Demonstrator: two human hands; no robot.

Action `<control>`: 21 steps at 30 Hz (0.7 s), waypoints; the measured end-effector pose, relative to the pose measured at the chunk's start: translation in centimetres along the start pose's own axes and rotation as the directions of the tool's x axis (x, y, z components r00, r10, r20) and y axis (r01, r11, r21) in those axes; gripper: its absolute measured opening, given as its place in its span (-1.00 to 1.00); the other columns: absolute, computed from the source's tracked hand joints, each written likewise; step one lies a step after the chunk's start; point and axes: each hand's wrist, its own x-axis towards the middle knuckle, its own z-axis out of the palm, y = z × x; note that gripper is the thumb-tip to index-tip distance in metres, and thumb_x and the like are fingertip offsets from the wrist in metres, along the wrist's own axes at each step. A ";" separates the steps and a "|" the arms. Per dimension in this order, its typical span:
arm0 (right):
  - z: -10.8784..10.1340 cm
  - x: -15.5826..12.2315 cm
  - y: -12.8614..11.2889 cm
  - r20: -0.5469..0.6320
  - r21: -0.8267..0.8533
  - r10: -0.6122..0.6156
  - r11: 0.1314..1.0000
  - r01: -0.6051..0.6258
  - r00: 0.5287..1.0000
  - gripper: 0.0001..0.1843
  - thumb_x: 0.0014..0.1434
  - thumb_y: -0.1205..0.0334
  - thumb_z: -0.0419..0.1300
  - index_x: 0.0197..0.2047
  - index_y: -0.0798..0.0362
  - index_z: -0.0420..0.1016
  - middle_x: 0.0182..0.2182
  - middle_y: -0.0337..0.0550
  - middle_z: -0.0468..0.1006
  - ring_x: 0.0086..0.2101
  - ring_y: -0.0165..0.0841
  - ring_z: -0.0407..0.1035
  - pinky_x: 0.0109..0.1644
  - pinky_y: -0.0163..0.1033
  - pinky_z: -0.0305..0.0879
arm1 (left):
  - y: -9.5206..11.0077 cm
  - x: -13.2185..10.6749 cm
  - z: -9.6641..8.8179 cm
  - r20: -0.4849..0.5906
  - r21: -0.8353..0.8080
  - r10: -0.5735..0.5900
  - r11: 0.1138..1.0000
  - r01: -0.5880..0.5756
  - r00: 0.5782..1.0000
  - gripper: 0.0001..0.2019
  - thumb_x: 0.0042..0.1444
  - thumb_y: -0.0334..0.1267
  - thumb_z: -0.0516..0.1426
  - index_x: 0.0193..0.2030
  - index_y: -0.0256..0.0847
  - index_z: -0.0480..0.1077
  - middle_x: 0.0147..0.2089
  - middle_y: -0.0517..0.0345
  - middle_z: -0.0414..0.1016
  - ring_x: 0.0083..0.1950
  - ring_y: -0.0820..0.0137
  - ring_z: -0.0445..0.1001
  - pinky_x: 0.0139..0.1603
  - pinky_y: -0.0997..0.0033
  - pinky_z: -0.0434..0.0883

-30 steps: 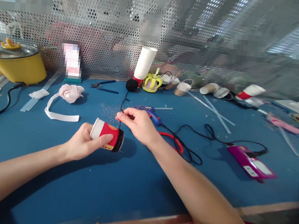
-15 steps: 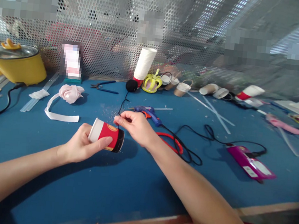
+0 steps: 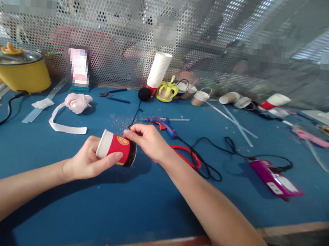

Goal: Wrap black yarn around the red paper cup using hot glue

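Note:
My left hand (image 3: 90,158) is wrapped round a red and white paper cup (image 3: 119,146), which lies tilted on its side above the table with its base to the right. Black yarn (image 3: 135,116) forms a dark band round the cup's base end. From there the strand runs away to a black yarn ball (image 3: 144,94) farther back. My right hand (image 3: 144,136) is closed at the cup's upper side, thumb and forefinger pinching the yarn. Just beyond that hand lies a blue glue gun (image 3: 162,124) with a clear glue stick in its rear.
On the blue table (image 3: 108,211) a purple power strip (image 3: 274,179) and cables lie to the right. A stack of paper cups (image 3: 160,69), a yellow crown-like piece (image 3: 167,92) and small baskets stand along the mesh wall. Pliers (image 3: 114,95), white ribbon (image 3: 68,128) and a yellow pot (image 3: 20,70) are leftward.
My right hand has shifted slightly left and nearer the cup with the yarn. The cup has moved and turned very slightly in my left hand.

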 end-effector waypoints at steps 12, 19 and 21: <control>0.1 0.2 0.3 0.038 0.103 0.090 0.990 -0.094 0.995 -0.62 -0.04 -0.09 0.17 -0.52 0.09 0.37 -0.65 -0.35 0.25 -0.61 -0.51 0.06 -0.53 -0.36 -0.01 | -0.5 -0.2 0.2 -0.020 -0.194 -0.271 0.945 0.262 0.962 -0.70 0.03 -0.23 0.09 -0.65 -0.28 0.20 -0.68 0.30 0.10 -0.63 0.62 0.01 -0.68 0.60 0.06; -0.1 0.4 -0.1 0.006 0.035 0.095 0.995 -0.096 0.995 -0.63 0.05 -0.05 0.11 -0.51 0.11 0.41 -0.58 -0.25 0.39 -0.54 -0.48 0.23 -0.45 -0.36 0.14 | -0.7 -0.4 -0.1 -0.062 -0.169 -0.236 0.960 0.223 0.970 -0.71 0.03 -0.21 0.11 -0.64 -0.29 0.25 -0.66 0.27 0.16 -0.62 0.59 0.07 -0.65 0.59 0.12; -0.5 0.5 -0.1 -0.065 -0.039 0.104 0.994 -0.107 0.992 -0.61 0.12 -0.04 0.05 -0.52 0.11 0.38 -0.58 -0.22 0.39 -0.55 -0.48 0.26 -0.46 -0.36 0.17 | -0.8 -0.3 -0.4 -0.095 -0.101 -0.172 0.982 0.162 0.981 -0.70 0.03 -0.22 0.11 -0.66 -0.29 0.27 -0.68 0.26 0.16 -0.62 0.58 0.08 -0.64 0.57 0.13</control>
